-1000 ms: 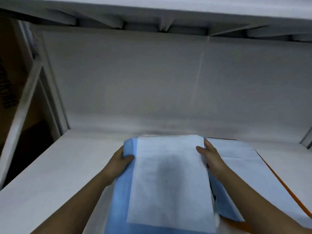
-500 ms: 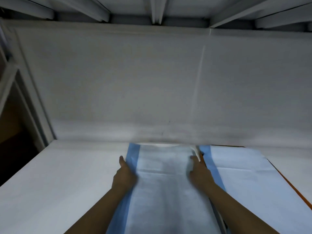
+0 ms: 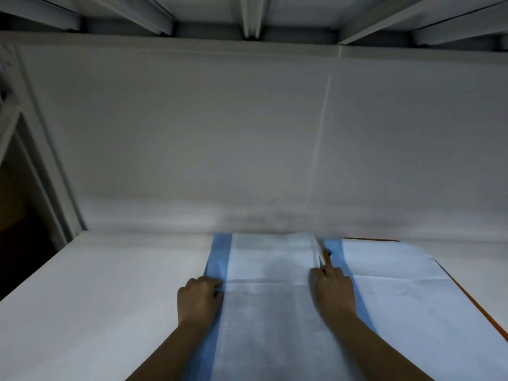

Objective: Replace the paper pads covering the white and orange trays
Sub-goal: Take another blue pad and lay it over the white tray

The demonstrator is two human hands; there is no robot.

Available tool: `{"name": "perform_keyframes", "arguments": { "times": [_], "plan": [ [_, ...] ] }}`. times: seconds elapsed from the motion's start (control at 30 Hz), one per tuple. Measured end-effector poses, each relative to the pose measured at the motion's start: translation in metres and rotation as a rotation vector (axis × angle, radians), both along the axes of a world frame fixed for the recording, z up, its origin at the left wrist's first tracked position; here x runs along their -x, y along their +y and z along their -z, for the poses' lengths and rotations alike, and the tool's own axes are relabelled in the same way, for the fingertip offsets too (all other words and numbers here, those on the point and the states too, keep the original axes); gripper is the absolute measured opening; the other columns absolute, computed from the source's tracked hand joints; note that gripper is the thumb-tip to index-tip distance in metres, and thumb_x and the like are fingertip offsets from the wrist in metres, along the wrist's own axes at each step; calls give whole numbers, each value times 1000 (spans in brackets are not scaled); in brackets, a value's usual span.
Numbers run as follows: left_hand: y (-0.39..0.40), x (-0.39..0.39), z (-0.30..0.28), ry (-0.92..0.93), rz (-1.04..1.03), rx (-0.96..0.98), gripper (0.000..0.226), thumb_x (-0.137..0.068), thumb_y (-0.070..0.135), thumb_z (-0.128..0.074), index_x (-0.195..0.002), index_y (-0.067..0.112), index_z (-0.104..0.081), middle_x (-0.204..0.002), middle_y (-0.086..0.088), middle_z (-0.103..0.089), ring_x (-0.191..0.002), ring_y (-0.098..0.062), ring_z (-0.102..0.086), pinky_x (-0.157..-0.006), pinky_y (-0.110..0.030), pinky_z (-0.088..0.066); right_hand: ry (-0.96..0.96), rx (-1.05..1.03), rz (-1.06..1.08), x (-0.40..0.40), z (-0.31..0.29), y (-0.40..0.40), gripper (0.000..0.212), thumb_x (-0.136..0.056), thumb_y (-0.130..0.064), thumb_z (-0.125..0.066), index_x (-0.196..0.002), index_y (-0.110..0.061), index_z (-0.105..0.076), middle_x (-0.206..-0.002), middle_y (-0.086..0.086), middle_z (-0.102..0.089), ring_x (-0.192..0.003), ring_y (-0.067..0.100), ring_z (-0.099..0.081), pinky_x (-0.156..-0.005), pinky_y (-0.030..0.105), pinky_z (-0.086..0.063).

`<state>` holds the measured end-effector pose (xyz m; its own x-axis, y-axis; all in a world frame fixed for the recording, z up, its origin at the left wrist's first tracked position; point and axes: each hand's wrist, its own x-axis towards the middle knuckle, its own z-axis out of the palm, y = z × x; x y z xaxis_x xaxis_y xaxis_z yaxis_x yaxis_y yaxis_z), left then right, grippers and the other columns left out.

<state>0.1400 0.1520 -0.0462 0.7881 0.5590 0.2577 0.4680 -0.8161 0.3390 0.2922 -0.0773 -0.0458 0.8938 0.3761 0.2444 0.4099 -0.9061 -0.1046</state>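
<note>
On the bench [image 3: 82,298], a blue-edged paper pad [image 3: 269,312] is pressed flat by both hands: left hand [image 3: 198,299] with fingers curled on its edge, right hand [image 3: 334,291] with an unclear grip.

I can read no text, label, brand or number anywhere here: not on the pad [image 3: 269,270] under my hands at the lower centre, nor on the grey wall [image 3: 192,133] across the upper frame.
</note>
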Motion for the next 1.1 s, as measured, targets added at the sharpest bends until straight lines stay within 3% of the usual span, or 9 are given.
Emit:
{"name": "perform_keyframes", "arguments": {
  "times": [0.07, 0.23, 0.43, 0.57, 0.7, 0.8, 0.97, 1.03, 1.1],
  "plan": [
    [1, -1, 4, 61, -35, -71, 17, -59, 15, -78, -54, 25, -66, -56, 5, -64, -57, -23, -61, -55, -26, -27, -40, 57, 4, -1, 7, 0, 35, -35, 4, -85, -59, -12, -65, -66, 12, -60, -58, 31, -59, -53, 36, -47],
    [-3, 0, 4, 97, -50, -162, 25, -55, 18, -80, -47, 30, -60, -48, 6, -56, -53, -19, -53, -59, -28, -23, -131, 185, 14, 4, 6, 3, 26, -46, -2, -82, -66, -13, -69, -78, 14, -64, -72, 33, -60, -61, 41, -46],
    [5, 0, 11, 87, 50, -328, 26, -45, 18, -89, -54, 30, -69, -49, 5, -56, -49, -18, -54, -51, -32, -41, -169, 234, 49, 2, 9, 4, 20, -58, -6, -78, -73, -17, -70, -89, 12, -65, -82, 31, -59, -65, 42, -44],
    [7, 3, 14, 17, 66, -361, 22, -50, 16, -86, -60, 30, -72, -52, 4, -55, -49, -18, -54, -49, -32, -40, -125, 141, 24, 4, 10, 1, 28, -69, -3, -71, -92, -18, -70, -99, 9, -64, -90, 30, -58, -72, 41, -44],
    [4, 8, 10, -247, 83, -345, 32, -76, 16, -46, -87, 23, -75, -62, 2, -52, -50, -21, -53, -57, -29, -36, -232, -117, -59, 1, 6, 0, 60, -49, 20, -74, -102, -8, -72, -85, 13, -64, -71, 34, -62, -57, 36, -49],
    [3, 12, 3, -335, 31, -353, 29, -76, 0, -59, -98, 13, -74, -66, -3, -54, -49, -22, -51, -61, -29, -33, -276, -176, -95, 0, -3, -2, 64, -52, 26, -68, -110, -1, -68, -88, 17, -64, -69, 35, -61, -53, 37, -48],
    [3, 6, 11, -2, -25, -367, 37, -38, 1, -86, -67, 19, -72, -52, 1, -53, -46, -22, -51, -51, -30, -38, -181, 108, -49, 3, -4, 1, 47, -58, 6, -77, -101, -10, -69, -92, 12, -62, -80, 30, -62, -65, 40, -49],
    [1, 3, 13, 76, -6, -361, 34, -34, 3, -86, -56, 20, -67, -50, 1, -51, -46, -22, -50, -51, -29, -38, -84, 207, -48, 3, -4, 4, 34, -85, -6, -56, -117, -17, -57, -118, 7, -55, -109, 26, -54, -87, 39, -42],
    [0, 3, 11, 104, 18, -348, 33, -33, 4, -87, -53, 21, -66, -48, 2, -51, -45, -22, -50, -51, -29, -37, -69, 231, -41, 0, -5, 5, 33, -93, -9, -43, -123, -20, -51, -128, 4, -48, -120, 24, -45, -95, 36, -36]
  ]
}}
